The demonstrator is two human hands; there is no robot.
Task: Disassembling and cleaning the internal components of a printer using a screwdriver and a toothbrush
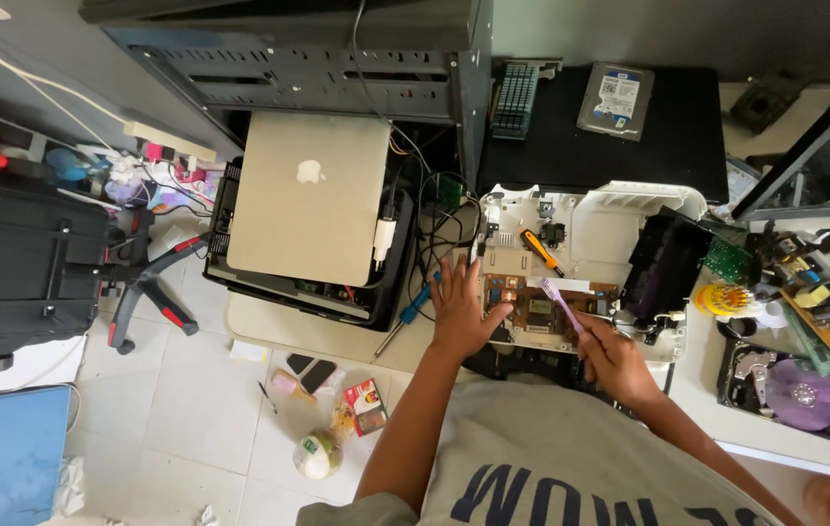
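My left hand (462,314) lies open, bracing the brown circuit board (544,310) in the white printer chassis (602,226); my right hand (612,358) grips a purple toothbrush (561,304), whose bristles could snag components

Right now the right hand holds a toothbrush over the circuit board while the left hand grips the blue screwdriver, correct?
Not quite. In the head view the left hand rests flat beside the circuit board; the blue screwdriver lies loose on the table, just left of it. The right hand does hold the toothbrush over the board.
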